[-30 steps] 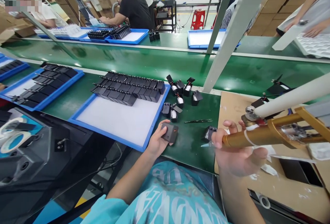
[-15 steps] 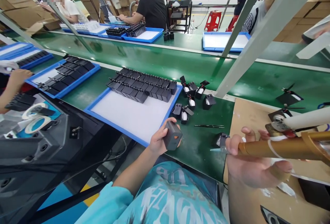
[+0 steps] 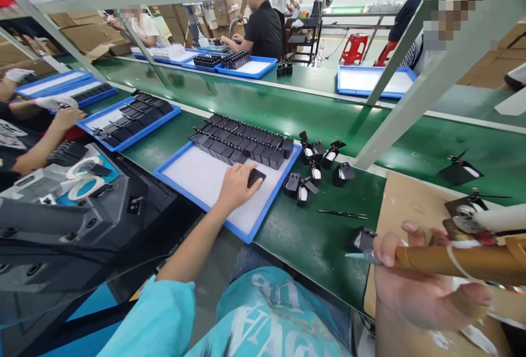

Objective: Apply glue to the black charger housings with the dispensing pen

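Observation:
My left hand grips a dark charger housing above the white sheet of a blue-rimmed tray; whether the housing touches the sheet I cannot tell. Rows of black chargers with prongs stand along the tray's far side, just beyond that hand. In my right hand is an amber glue syringe, its pale blue tapered tip pointing left. Close to the tip, on the green bench, sits an open black housing.
Several open housings with lids and wires lie right of the tray, near black tweezers. A slanted white post rises behind the bench. Brown cardboard covers the right side. A co-worker's arm reaches in at left.
My left hand has carried the charger housing forward and left, from near my body to over the tray. My right hand still holds the syringe. The view has shifted.

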A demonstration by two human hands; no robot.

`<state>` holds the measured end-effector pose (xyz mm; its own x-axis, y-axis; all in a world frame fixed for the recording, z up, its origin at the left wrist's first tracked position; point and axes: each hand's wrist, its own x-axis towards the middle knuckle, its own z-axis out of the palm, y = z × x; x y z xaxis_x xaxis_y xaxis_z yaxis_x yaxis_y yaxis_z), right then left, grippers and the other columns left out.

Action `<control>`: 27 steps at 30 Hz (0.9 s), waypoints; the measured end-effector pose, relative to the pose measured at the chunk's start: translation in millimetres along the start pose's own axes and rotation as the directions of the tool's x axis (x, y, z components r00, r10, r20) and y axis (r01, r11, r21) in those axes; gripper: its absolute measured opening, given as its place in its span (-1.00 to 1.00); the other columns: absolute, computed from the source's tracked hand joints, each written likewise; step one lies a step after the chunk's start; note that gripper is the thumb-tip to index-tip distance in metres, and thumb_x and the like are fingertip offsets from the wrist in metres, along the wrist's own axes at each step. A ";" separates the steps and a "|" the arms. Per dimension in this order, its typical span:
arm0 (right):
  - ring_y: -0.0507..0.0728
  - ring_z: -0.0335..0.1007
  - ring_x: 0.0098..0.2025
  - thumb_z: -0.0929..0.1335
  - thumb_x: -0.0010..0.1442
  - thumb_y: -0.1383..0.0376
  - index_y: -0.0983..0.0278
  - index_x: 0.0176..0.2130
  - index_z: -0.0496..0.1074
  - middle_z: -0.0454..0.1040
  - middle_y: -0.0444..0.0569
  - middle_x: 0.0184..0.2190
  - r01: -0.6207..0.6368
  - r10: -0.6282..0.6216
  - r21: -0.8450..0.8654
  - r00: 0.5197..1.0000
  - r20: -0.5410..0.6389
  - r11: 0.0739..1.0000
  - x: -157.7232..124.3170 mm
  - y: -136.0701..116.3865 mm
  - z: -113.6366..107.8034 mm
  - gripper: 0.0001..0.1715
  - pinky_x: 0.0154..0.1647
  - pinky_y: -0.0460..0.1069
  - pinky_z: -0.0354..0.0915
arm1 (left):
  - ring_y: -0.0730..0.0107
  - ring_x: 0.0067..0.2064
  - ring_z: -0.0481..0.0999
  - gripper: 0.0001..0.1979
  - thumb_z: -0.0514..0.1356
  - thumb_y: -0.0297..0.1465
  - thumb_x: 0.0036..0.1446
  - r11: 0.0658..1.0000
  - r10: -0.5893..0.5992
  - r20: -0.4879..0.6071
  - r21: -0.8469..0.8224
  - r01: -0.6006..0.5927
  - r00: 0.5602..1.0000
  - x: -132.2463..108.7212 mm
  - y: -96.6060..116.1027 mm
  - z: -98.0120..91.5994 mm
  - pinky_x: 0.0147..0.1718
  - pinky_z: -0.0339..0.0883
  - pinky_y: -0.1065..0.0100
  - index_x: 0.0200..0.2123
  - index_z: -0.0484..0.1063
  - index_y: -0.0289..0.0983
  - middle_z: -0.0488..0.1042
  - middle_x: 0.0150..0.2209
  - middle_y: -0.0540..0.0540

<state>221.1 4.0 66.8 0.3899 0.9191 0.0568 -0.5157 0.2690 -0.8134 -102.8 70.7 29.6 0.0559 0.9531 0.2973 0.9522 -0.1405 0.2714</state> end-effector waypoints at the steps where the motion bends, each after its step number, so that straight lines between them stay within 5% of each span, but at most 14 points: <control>1: 0.02 0.14 -0.65 0.28 -0.04 -0.22 0.03 -0.21 0.50 0.38 -0.10 -0.21 0.007 -0.007 0.004 1.000 0.004 1.000 0.4 0.5 0.1 -0.45 -0.57 0.10 0.08 | -0.04 0.03 0.32 -0.57 0.01 -0.21 0.28 0.992 0.019 0.018 0.127 -0.021 1.000 11.1 -9.6 0.0 0.05 0.12 0.01 0.11 0.31 -0.32 0.44 -0.06 -0.30; 5: 0.03 0.17 -0.67 0.25 -0.01 -0.20 0.06 -0.23 0.49 0.38 -0.09 -0.22 0.047 -0.048 0.023 0.998 0.041 0.999 0.3 2.8 0.7 -0.46 -0.60 0.10 0.09 | -0.10 0.06 0.27 -0.56 0.04 -0.27 0.27 0.917 0.026 0.078 0.395 -0.055 0.997 41.3 -30.8 4.0 0.03 0.09 0.01 0.14 0.33 -0.32 0.40 -0.05 -0.35; 9: 0.01 0.20 -0.67 0.23 0.02 -0.17 0.04 -0.16 0.46 0.38 -0.08 -0.21 0.062 -0.064 0.034 0.996 0.068 0.998 -1.8 4.4 0.6 -0.47 -0.60 0.07 0.11 | -0.13 0.13 0.21 -0.46 0.11 -0.28 0.22 0.922 -0.003 -0.026 0.386 0.013 1.000 50.2 -28.9 3.4 0.04 0.08 0.02 0.25 0.21 -0.26 0.26 0.13 -0.36; 13: 0.01 0.19 -0.67 0.23 0.02 -0.17 0.05 -0.12 0.45 0.40 -0.08 -0.22 0.058 -0.060 0.039 0.996 0.068 0.998 -3.2 5.7 0.7 -0.43 -0.61 0.06 0.12 | -0.10 0.21 0.15 -0.38 0.15 -0.16 0.21 0.972 0.087 -0.084 0.226 -0.066 0.993 74.5 -3.7 3.8 0.12 0.04 0.03 0.26 0.15 -0.29 0.24 0.21 -0.34; 16: 0.01 0.20 -0.66 0.23 0.02 -0.19 0.07 -0.13 0.45 0.37 -0.08 -0.21 0.057 -0.060 0.032 0.996 0.067 0.998 -3.9 5.9 0.9 -0.42 -0.61 0.06 0.11 | -0.06 0.29 0.08 -0.26 0.22 -0.16 0.16 0.961 0.207 0.045 0.179 -0.212 0.977 109.8 28.4 13.4 0.20 -0.05 0.07 0.30 0.06 -0.32 0.33 0.18 -0.31; 19: 0.02 0.22 -0.65 0.21 0.04 -0.17 0.09 -0.15 0.44 0.36 -0.07 -0.20 0.064 -0.066 0.025 0.994 0.083 0.998 -5.1 4.4 -0.1 -0.44 -0.60 0.06 0.11 | -0.14 0.33 0.03 -0.05 0.31 -0.18 0.06 0.945 0.205 0.212 0.213 -0.250 0.956 143.0 57.4 29.8 0.24 -0.17 0.02 0.36 -0.11 -0.38 0.40 0.11 -0.37; 23: 0.01 0.21 -0.67 0.20 0.05 -0.16 0.06 -0.11 0.41 0.39 -0.09 -0.21 0.081 -0.082 0.014 0.995 0.063 0.997 -6.5 1.9 -3.1 -0.45 -0.59 0.06 0.12 | -0.20 0.30 0.10 0.10 0.39 -0.20 -0.07 0.940 0.214 0.289 0.198 -0.277 0.933 166.7 77.0 50.8 0.23 -0.18 -0.03 0.38 -0.18 -0.39 0.43 0.08 -0.41; 27: 0.02 0.21 -0.67 0.21 0.04 -0.16 0.05 -0.10 0.40 0.39 -0.08 -0.21 0.085 -0.084 -0.006 0.995 0.048 0.996 -6.1 1.5 -6.0 -0.44 -0.60 0.06 0.12 | -0.10 0.15 0.34 0.01 0.37 -0.29 -0.06 0.948 0.225 0.325 0.144 -0.284 0.918 175.7 83.6 62.0 0.17 -0.03 0.02 0.35 -0.11 -0.33 0.49 0.00 -0.35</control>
<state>222.5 -2.9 61.8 0.3946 0.9060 0.1531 -0.4766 0.3443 -0.8089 5.2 243.0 47.8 0.3636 0.9308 0.0367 0.9301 -0.3650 0.0411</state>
